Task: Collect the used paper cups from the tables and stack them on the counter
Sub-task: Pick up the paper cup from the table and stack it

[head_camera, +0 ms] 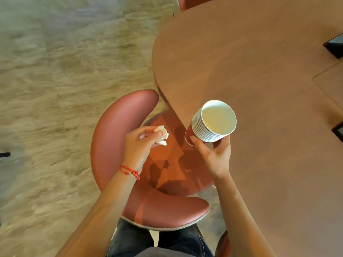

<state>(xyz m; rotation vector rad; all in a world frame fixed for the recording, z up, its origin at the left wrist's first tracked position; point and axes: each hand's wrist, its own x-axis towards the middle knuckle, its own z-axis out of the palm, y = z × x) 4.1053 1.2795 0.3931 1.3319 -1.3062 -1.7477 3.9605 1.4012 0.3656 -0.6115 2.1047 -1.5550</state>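
My right hand (213, 154) grips a nested stack of paper cups (213, 123) from below. The cups are red outside with white rims and several rims show; the top cup's white inside faces me. The stack hangs just over the rounded edge of the brown table (259, 62). My left hand (139, 143), with a red cord bracelet on the wrist, pinches a crumpled white napkin (162, 135) above the chair seat.
A red curved-back chair (120, 130) stands right below me, tucked against the table's edge. Beige stone floor (55, 71) spreads to the left. Dark objects (334, 45) sit at the table's far right edge. Another red chair (187, 2) peeks in at the top.
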